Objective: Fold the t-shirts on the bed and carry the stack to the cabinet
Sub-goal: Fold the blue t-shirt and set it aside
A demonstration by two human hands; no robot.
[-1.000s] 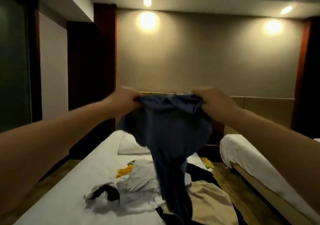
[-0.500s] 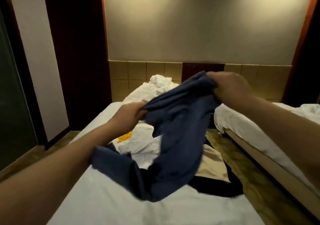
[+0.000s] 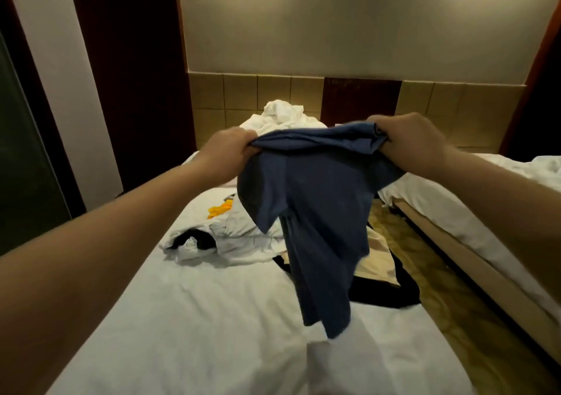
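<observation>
Blue t-shirt (image 3: 318,209) held up in the air over the near bed (image 3: 212,318), top edge bunched between two fists, body hanging down with long axis near vertical, slightly twisted, lower hem dangling just above the white sheet and apart from it. One sleeve drooping on the left side, below the left hand (image 3: 230,154). Left hand closed tight on the left end of the top edge; right hand (image 3: 409,142) closed tight on the right end, a little higher and farther out. Both hands about equally near the shirt, each at its own corner, so a lay-down onto the bare sheet straight below looks like the likely next step.

Behind the shirt: a heap of unfolded clothes, white (image 3: 243,236), black (image 3: 197,236), beige (image 3: 376,261) and a scrap of yellow (image 3: 220,209). No folded stack visible; the task seems at an early stage.

Compared with half a second ago: shirt lifted clear of the sheet instead of trailing low to the left, hands now near level rather than the left much lower, cloth hanging straight down.
</observation>
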